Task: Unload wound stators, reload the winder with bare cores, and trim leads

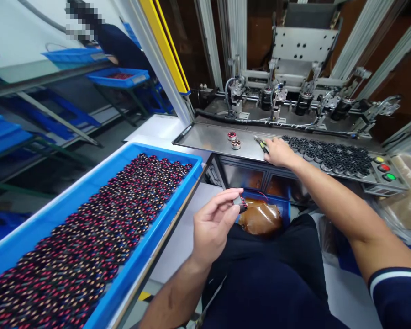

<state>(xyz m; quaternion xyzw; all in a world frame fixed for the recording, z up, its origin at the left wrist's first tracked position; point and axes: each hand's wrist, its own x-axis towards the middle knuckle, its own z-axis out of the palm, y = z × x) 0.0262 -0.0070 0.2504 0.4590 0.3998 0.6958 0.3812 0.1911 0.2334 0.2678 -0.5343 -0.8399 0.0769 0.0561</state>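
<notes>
My left hand [214, 224] is raised above my lap, thumb and fingers pinching a small motor stator [240, 204] with a grey side and red and dark windings. My right hand [280, 152] reaches forward to the metal tray [205, 139], its fingers closed around the handles of small green-and-black pliers [261, 145] that lie low over the tray. Left of the pliers sit two loose stators, one with red windings [231, 136] and one with copper windings [236, 145]. The palm side of my right hand is hidden.
A long blue bin [178, 210] full of wound stators stands at left. Many black parts [332, 155] fill the tray's right side, beside a button box [385, 178]. Behind rises a machine [304, 41] with several fixtures. A co-worker [119, 43] is at the far left.
</notes>
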